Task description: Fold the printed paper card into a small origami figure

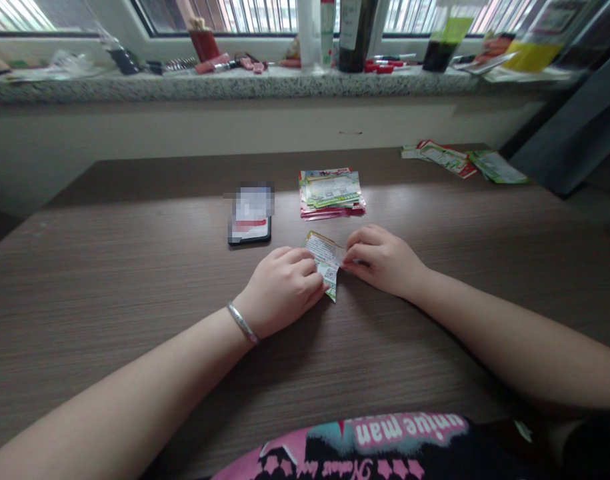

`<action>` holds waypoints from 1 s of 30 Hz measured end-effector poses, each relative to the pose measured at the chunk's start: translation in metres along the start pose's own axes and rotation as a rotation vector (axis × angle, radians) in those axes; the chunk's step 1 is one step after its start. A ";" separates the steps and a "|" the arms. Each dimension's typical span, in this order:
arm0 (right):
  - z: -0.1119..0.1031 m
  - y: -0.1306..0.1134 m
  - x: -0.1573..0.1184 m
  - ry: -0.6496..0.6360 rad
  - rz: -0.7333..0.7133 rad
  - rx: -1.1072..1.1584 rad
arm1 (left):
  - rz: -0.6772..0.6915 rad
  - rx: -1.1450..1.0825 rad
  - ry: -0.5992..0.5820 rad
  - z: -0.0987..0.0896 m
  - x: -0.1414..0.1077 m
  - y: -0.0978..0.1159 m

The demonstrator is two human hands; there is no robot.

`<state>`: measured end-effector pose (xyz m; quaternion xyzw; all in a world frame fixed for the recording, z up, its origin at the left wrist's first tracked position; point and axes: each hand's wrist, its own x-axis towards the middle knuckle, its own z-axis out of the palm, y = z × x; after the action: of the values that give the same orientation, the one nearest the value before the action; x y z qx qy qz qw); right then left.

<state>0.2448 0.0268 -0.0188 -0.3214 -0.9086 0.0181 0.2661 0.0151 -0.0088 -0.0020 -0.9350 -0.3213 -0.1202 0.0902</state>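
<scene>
Between my two hands is a small printed packet (325,248), pale with green edges, lines of text and a square code. My left hand (289,283), with a silver bangle at the wrist, has its curled fingers closed on the packet's left side. The fingertips of my right hand (377,257) pinch the packet's right edge, which looks bent there. Just beyond my hands lies a stack of similar packets (333,189), green and white on top with pink-red ones beneath. A phone (251,215) with a blurred screen lies left of the stack.
More flat packets (449,159) lie spread at the table's (135,267) far right corner. Behind the table, a granite windowsill (209,85) carries a dark bottle (355,37), a red container (203,41), a container of yellow liquid (535,53) and small clutter.
</scene>
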 end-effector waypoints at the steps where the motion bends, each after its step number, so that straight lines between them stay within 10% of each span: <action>1: 0.001 0.000 0.001 -0.001 0.004 0.017 | -0.009 0.001 -0.027 0.000 0.000 0.000; 30: 0.014 0.015 0.012 0.033 0.325 0.265 | -0.077 -0.191 -0.020 0.019 0.005 -0.004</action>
<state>0.2387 0.0480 -0.0278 -0.4261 -0.8300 0.1746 0.3146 0.0193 0.0016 -0.0183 -0.9275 -0.3448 -0.1443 -0.0073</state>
